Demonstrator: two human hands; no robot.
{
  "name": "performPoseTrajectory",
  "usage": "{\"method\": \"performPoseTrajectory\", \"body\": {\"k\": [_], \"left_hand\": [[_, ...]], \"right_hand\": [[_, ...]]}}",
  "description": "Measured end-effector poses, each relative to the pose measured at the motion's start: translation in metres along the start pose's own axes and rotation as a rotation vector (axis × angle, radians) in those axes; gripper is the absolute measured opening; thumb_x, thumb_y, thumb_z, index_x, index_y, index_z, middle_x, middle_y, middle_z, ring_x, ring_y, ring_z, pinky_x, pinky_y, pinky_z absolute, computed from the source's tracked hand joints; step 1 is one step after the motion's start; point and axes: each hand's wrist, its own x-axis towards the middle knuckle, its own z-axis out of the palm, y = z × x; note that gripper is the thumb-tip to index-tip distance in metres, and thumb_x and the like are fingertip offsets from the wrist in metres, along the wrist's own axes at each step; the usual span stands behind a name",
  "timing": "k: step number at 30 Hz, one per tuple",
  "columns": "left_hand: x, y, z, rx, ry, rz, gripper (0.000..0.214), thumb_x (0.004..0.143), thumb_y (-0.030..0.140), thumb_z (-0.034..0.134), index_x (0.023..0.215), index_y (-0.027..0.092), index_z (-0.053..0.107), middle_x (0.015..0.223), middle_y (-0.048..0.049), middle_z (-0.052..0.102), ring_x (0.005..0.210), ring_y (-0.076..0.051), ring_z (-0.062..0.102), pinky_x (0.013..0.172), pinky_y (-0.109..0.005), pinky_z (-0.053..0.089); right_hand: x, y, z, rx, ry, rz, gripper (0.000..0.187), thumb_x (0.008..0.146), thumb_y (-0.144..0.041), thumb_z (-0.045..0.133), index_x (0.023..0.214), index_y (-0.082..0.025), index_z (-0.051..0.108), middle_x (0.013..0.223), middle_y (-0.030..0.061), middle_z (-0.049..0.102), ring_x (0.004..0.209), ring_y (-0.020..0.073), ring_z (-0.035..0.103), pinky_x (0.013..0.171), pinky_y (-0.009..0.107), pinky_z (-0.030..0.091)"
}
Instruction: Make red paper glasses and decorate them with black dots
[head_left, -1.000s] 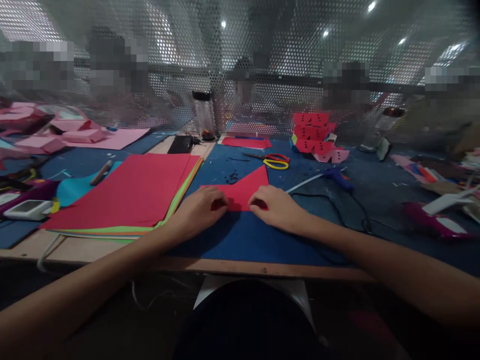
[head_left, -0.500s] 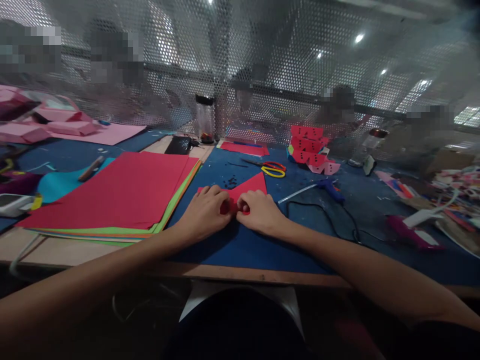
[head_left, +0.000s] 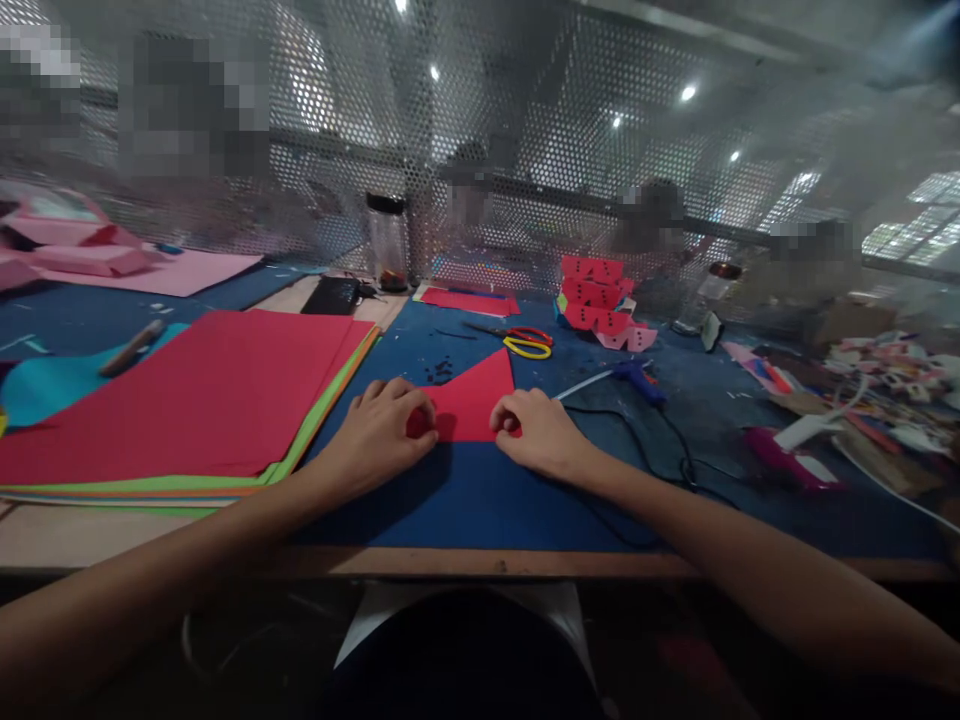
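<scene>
A folded red paper sheet (head_left: pixel 474 400) lies on the blue mat (head_left: pixel 480 490) in front of me, one corner pointing away. My left hand (head_left: pixel 379 432) pinches its near left edge with curled fingers. My right hand (head_left: pixel 536 430) pinches its near right edge the same way. The paper's near edge runs between the two hands, which are a short way apart.
A stack of red, green and orange sheets (head_left: pixel 187 400) lies to the left. Scissors with red and yellow handles (head_left: pixel 525 340), a blue glue gun (head_left: pixel 637 378) with its black cable, red folded paper pieces (head_left: pixel 600 300), a jar (head_left: pixel 386 240) and a perforated metal screen stand beyond. Clutter fills the right side.
My hands came together at the middle of the paper's near edge half a second ago, then slid apart again to its two ends. The camera view shifted slightly to the right.
</scene>
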Motion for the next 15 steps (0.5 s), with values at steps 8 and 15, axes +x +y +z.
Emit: {"method": "performPoseTrajectory", "body": {"k": [8, 15], "left_hand": [[-0.003, -0.020, -0.013, -0.011, -0.042, -0.001, 0.015, 0.080, 0.029, 0.057, 0.092, 0.024, 0.064, 0.109, -0.0065, 0.061, 0.109, -0.031, 0.052, 0.099, -0.049, 0.039], [-0.010, -0.039, -0.022, -0.043, -0.081, 0.025, 0.020, 0.080, 0.027, 0.057, 0.099, 0.024, 0.063, 0.114, -0.0075, 0.060, 0.115, -0.030, 0.050, 0.103, -0.050, 0.036]], "right_hand": [[-0.005, 0.013, -0.003, 0.029, 0.011, -0.001, 0.014, 0.074, -0.016, 0.058, 0.083, -0.023, 0.067, 0.083, 0.0011, 0.066, 0.084, 0.0188, 0.053, 0.077, 0.031, 0.036], [-0.009, 0.018, -0.004, 0.015, 0.029, -0.022, 0.016, 0.074, -0.016, 0.056, 0.084, -0.024, 0.066, 0.085, 0.0008, 0.066, 0.086, 0.0197, 0.053, 0.078, 0.033, 0.034]]}}
